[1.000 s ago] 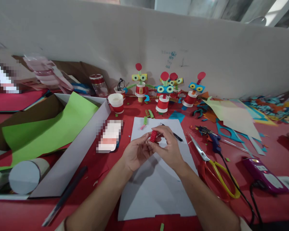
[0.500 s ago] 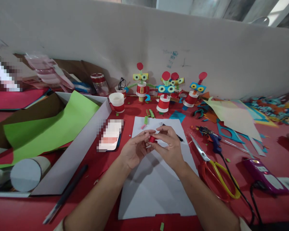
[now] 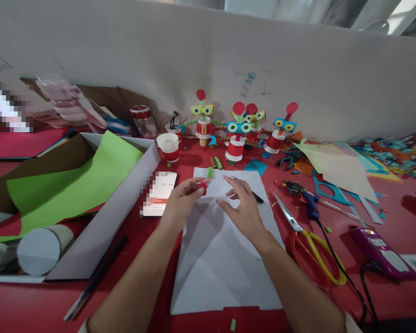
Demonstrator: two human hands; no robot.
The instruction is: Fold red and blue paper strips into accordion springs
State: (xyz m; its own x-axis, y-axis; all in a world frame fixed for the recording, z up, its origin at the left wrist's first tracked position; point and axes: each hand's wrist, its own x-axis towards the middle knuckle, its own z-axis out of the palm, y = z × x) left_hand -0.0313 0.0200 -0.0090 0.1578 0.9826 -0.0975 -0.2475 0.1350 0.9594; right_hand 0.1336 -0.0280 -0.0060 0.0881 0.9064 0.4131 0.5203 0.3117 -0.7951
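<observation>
Between the thumb and fingers of my left hand (image 3: 183, 201) is a small red folded paper piece (image 3: 203, 186), held over the upper left of a white sheet (image 3: 229, 268). My right hand (image 3: 241, 208) hovers over the sheet with thumb and fingers apart and nothing between them. A pink folded strip is just behind the red piece, beside a green folded strip (image 3: 210, 172) at the sheet's back edge. A black pen (image 3: 257, 197) lies to the right of my right hand, partly hidden by it.
Paper-cup figures (image 3: 235, 149) stand at the back, near stacked cups (image 3: 168, 147). Left are a phone (image 3: 160, 194) and a box (image 3: 107, 222) with green paper. Scissors (image 3: 298, 226), a glue gun (image 3: 310, 206) and a purple device (image 3: 383, 254) lie right. Another person's hand shows at the right edge.
My hands have moved apart. The red piece has gone left with my left hand, and my right hand has let go of it and opened. The phone's screen now shows digits.
</observation>
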